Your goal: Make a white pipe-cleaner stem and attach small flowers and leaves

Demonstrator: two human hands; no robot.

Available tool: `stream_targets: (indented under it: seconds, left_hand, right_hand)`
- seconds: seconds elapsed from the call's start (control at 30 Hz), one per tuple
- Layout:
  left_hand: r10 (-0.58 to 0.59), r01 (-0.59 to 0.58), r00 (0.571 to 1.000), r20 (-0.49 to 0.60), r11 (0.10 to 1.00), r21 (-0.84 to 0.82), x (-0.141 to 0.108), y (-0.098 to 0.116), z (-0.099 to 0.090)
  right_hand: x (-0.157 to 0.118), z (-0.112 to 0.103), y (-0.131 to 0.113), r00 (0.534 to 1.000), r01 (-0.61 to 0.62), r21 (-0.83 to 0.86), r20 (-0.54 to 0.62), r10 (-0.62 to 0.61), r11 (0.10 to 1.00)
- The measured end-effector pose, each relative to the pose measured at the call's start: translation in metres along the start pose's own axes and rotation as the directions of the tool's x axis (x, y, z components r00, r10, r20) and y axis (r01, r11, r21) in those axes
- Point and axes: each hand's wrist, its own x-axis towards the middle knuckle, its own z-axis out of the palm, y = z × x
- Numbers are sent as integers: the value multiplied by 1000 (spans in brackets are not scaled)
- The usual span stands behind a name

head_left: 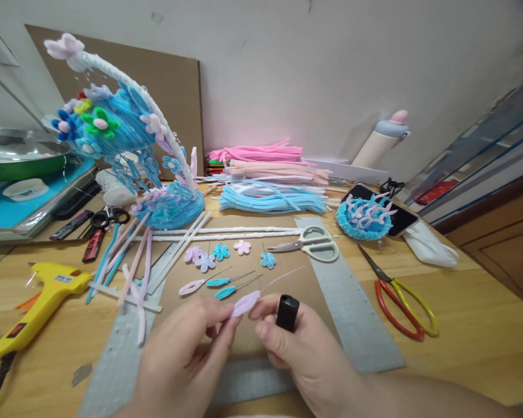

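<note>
My left hand pinches the lower end of a lilac pipe cleaner leaf, whose thin bare stem points up to the right. My right hand is closed around a small black object, perhaps a lighter, with only its squarish top end showing. Its fingertips are close beside the leaf; whether they touch it I cannot tell. Just beyond my hands lie a pale pink leaf and two blue leaves with stems. Behind these are several pipe cleaner flowers in pink, lilac and blue.
Light-handled scissors lie behind the flowers, red-and-yellow scissors at right. A yellow glue gun rests at left near loose pipe cleaners. A tall blue flowered ornament, bundled pipe cleaners and a blue tufted piece stand behind.
</note>
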Motion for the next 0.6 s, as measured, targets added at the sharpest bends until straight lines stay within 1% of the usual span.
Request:
stream_targets:
  seconds: [0.07, 0.2, 0.27, 0.3, 0.33, 0.37, 0.4, 0.43, 0.47, 0.5, 0.53, 0.6]
  left_hand:
    - [54, -54, 998, 12, 998, 28, -1, 1, 2]
    - [144, -144, 990, 6, 986, 83, -3, 1, 5]
    - [156, -156, 988, 6, 985, 79, -3, 2, 5]
    - [148, -148, 989, 10, 987, 56, -3, 3, 6]
    - [116, -116, 993, 10, 993, 17, -2, 4, 6]
    - [56, -55, 998, 20, 998, -38, -2, 5, 6]
    - [-31, 35, 999, 45, 994, -106, 0, 7, 7]
    - [-133, 147, 988, 84, 971, -187, 1, 8, 7]
    - [-240, 270, 961, 139, 923, -273, 3, 9, 8]
    - [-334, 390, 919, 209, 850, -355, 5, 10, 9]
    - [-410, 498, 866, 286, 756, -425, 7, 11, 10]
    - [-499, 655, 756, 424, 552, -517, 9, 12, 12]
  right_hand:
    - [-3, 4, 4, 1000, -12, 59, -7, 12, 998]
    - [-2, 6, 8, 995, -50, 138, -74, 61, 989]
    - [-1, 6, 7, 992, -75, 155, -88, 89, 985]
    - [-1, 5, 7, 992, -79, 149, -87, 92, 986]
    - [-1, 5, 6, 993, -70, 138, -87, 82, 988]
    - [0, 4, 6, 994, -50, 122, -88, 61, 991]
    - [1, 4, 6, 996, -23, 105, -88, 33, 994]
    - [1, 3, 6, 996, 8, 89, -90, 0, 996]
    - [2, 2, 6, 995, 37, 73, -95, -30, 997]
    - [3, 2, 6, 993, 63, 57, -102, -57, 996]
    - [4, 2, 6, 991, 84, 40, -109, -79, 996]
    - [5, 1, 6, 987, 114, -6, -115, -114, 993]
